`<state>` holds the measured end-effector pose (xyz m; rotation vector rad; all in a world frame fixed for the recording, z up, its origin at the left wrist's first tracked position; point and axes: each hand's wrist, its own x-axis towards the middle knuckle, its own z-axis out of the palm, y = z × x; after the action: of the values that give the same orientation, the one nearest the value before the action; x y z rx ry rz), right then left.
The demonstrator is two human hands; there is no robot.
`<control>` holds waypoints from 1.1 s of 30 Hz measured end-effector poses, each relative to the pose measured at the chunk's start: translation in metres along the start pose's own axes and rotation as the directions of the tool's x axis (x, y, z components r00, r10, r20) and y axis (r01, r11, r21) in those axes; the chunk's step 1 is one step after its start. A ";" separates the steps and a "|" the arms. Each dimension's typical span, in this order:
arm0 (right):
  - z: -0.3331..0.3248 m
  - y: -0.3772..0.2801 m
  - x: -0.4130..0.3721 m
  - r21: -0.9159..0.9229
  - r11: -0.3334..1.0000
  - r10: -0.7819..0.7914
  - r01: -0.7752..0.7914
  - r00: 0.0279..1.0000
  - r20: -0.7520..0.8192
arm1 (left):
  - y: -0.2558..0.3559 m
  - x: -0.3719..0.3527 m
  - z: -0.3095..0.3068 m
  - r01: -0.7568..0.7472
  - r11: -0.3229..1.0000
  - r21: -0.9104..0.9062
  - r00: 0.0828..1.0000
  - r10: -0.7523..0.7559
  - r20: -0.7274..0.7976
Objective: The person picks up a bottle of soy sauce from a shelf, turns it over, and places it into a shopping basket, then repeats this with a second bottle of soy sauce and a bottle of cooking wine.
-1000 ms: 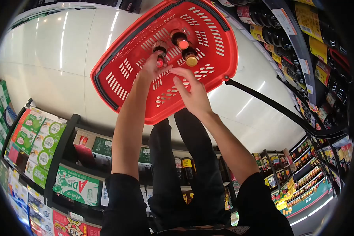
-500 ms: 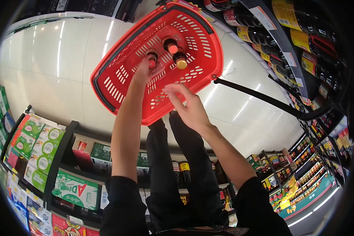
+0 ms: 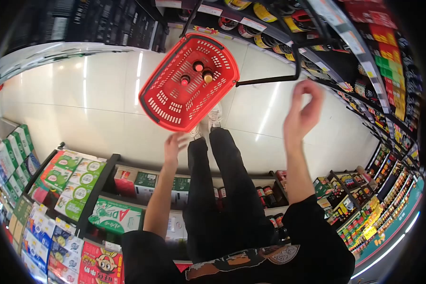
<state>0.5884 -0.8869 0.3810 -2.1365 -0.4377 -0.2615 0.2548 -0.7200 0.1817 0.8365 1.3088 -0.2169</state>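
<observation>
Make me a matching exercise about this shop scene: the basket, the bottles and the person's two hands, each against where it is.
Things: 1 basket; 2 bottles; 3 left hand; 4 right hand.
Places: A raised, fingers curled, empty; B on the floor by the shoes; C upright inside the basket; D low beside the leg, open.
Pairs: 1-B; 2-C; 3-D; 4-A.

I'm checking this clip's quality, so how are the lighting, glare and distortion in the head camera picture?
Head view: strong fisheye with a dark round border, shelves bending at the edges; bright, even store light; long glare streaks on the glossy floor; red basket and its bottles sharp.
</observation>
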 end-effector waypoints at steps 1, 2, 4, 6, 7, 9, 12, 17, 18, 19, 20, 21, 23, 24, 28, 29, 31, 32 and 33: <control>-0.013 0.001 0.018 -0.074 0.993 -0.099 0.091 0.989 -0.110 | -0.003 -0.026 -0.005 0.013 1.000 0.019 1.000 -0.013 -0.001; -0.021 -0.003 0.034 -0.058 0.997 -0.048 0.042 0.991 -0.124 | -0.005 -0.052 -0.008 0.018 1.000 0.025 1.000 -0.018 0.004; -0.020 -0.005 0.060 -0.038 0.995 0.087 -0.090 0.993 -0.078 | -0.005 -0.100 -0.008 0.011 0.999 0.043 1.000 -0.012 0.004; -0.009 0.022 0.076 -0.135 0.961 0.256 -0.240 0.959 0.119 | 0.003 -0.141 0.000 0.000 1.000 0.015 0.999 -0.001 0.046; 0.004 0.039 0.077 -0.108 0.954 0.295 -0.278 0.933 0.204 | 0.007 -0.156 0.005 -0.026 0.999 0.023 0.998 0.025 0.050; 0.007 0.034 0.083 -0.148 0.937 0.350 -0.318 0.878 0.326 | 0.011 -0.183 0.015 -0.064 0.997 0.040 0.989 0.058 0.137; 0.000 0.034 0.086 -0.112 0.952 0.305 -0.284 0.858 0.413 | 0.031 -0.212 0.032 -0.141 0.986 0.086 0.970 0.120 0.211; -0.010 0.003 0.086 -0.348 0.935 0.273 -0.073 0.772 0.573 | 0.054 -0.239 0.047 -0.291 0.950 0.115 0.923 0.247 0.295; -0.005 0.002 0.086 -0.429 0.901 0.313 -0.058 0.772 0.554 | 0.057 -0.246 0.051 -0.290 0.949 0.125 0.928 0.246 0.280; -0.002 0.005 0.086 -0.451 0.892 0.312 -0.042 0.777 0.546 | 0.063 -0.252 0.054 -0.322 0.935 0.147 0.918 0.270 0.289; -0.002 0.009 0.086 -0.442 0.897 0.297 -0.030 0.780 0.550 | 0.070 -0.260 0.053 -0.352 0.920 0.172 0.908 0.291 0.300; -0.004 0.009 0.083 -0.434 0.901 0.282 -0.018 0.784 0.554 | 0.073 -0.265 0.047 -0.351 0.918 0.187 0.913 0.290 0.288; -0.016 0.006 0.078 -0.402 0.915 0.210 0.042 0.800 0.562 | 0.073 -0.278 0.054 -0.381 0.903 0.198 0.903 0.317 0.291; -0.014 0.009 0.058 -0.436 0.898 0.232 0.064 0.774 0.590 | 0.073 -0.284 0.053 -0.379 0.903 0.200 0.907 0.320 0.275; -0.035 -0.017 0.003 -0.453 0.890 0.269 0.052 0.744 0.612 | 0.086 -0.305 0.074 -0.460 0.871 0.172 0.880 0.422 0.216; -0.042 -0.025 -0.004 -0.460 0.887 0.299 0.037 0.714 0.633 | 0.091 -0.307 0.085 -0.474 0.866 0.162 0.872 0.435 0.227; -0.052 -0.033 -0.023 -0.454 0.891 0.302 0.011 0.732 0.611 | 0.102 -0.307 0.102 -0.557 0.811 0.177 0.815 0.493 0.305; -0.054 -0.033 -0.026 -0.441 0.897 0.309 -0.018 0.739 0.599 | 0.109 -0.300 0.109 -0.590 0.777 0.219 0.794 0.509 0.332; -0.057 -0.029 -0.030 -0.444 0.896 0.311 -0.023 0.745 0.590 | 0.115 -0.291 0.116 -0.595 0.773 0.220 0.789 0.510 0.341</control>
<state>0.5477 -0.9252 0.4247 -2.6434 -0.6124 0.5843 0.3268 -0.8037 0.4967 1.3920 0.7298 -0.0563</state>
